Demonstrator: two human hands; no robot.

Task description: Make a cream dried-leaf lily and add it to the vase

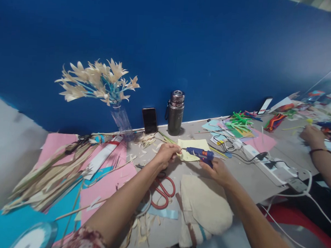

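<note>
My right hand (218, 171) is wrapped round the handle of a blue glue gun (198, 153) with an orange part and a small red light. Its nozzle points left, towards my left hand (168, 155), whose fingers are pinched together at the tip. Whatever lies between those fingers is too small to make out. Beneath the gun lies a pale yellow paper sheet (200, 144). Red-handled scissors (163, 202) rest below my left wrist, partly covered by it. A cream cloth glove (211, 210) lies in front of my right forearm.
Dried husk strips (51, 170) lie over pink and blue sheets at left. Husk flowers (101, 81) stand in a clear bottle (121, 120), near a phone (149, 120) and a steel flask (175, 115). A power strip (265, 165) with cables sits right; another person's hand (313, 139) is beyond.
</note>
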